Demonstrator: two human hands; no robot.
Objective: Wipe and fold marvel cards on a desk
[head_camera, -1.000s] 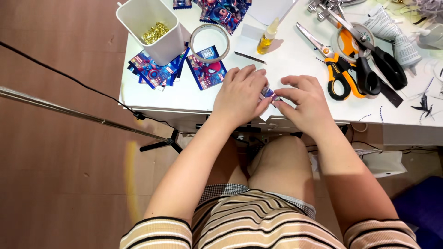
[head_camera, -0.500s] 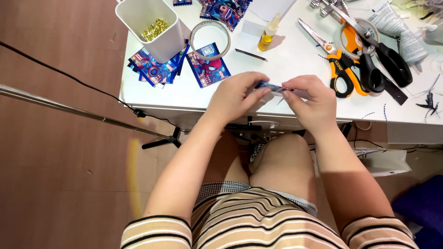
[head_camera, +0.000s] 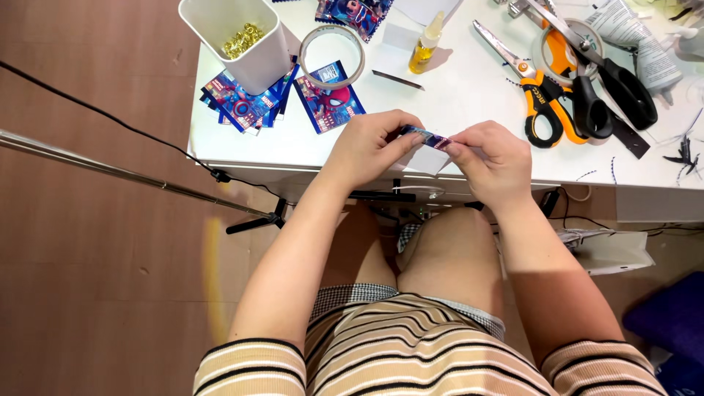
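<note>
From the head camera, looking down: my left hand (head_camera: pixel 370 147) and right hand (head_camera: pixel 493 158) meet just over the near edge of the white table (head_camera: pixel 469 95), and between them I pinch a small blue printed packet (head_camera: pixel 425 137), each hand nipping one end with thumb and fingertips, the other fingers curled in. The packet hangs off the table, above my knees, touching nothing but my fingers.

My grip is only at the ends, so I judge that a hard pull could tear it crookedly or pop it loose, and it would drop past the edge to the floor. I cannot tell whether it is already open.

Just beyond my right hand lie the orange-handled scissors (head_camera: pixel 539 95) and black-handled scissors (head_camera: pixel 616 88); a careless reach there could catch a blade. Beyond my left hand sit more printed packets (head_camera: pixel 330 99), a tape ring (head_camera: pixel 331 53) and a white tub of gold bits (head_camera: pixel 238 40), which a swung elbow might tip. The small yellow bottle (head_camera: pixel 425 48) stands further off.
</note>
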